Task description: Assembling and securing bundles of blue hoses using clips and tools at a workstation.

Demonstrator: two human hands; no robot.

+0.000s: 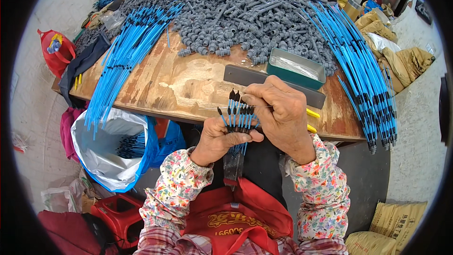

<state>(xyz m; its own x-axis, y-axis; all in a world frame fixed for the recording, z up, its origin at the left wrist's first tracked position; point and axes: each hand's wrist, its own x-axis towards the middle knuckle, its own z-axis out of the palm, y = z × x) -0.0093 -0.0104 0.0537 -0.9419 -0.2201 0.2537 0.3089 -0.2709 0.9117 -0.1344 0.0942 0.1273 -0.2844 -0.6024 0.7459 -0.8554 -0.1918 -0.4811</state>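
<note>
A small bundle of blue rods (238, 118) stands roughly upright between the two hands, just past the near edge of the table (188, 85). Its long axis runs away from the person: black tips point up and outward over the table, and the blue lower ends hang down below the fist toward the lap. The left hand (218, 140) is closed round the middle of the bundle, thumb laid across the front. The right hand (281, 113) lies just to the right and above, fingers pinched narrow at the black tips, touching them; whether it grips one rod or only sorts them, I cannot tell. So the left hand carries the bundle and the right works its top end.

The rods are thin and bright blue, each capped with a dark, drop-shaped tip; the tips stand at uneven heights.

Just beyond the right hand lie a grey bar (264, 82) and a teal tin (296, 68). Further back is a heap of grey fittings (236, 19), flanked by long sheaves of blue rods on the left (127, 52) and right (363, 71). Below the table's left edge, a white bag (113, 146) holds more rods.
</note>
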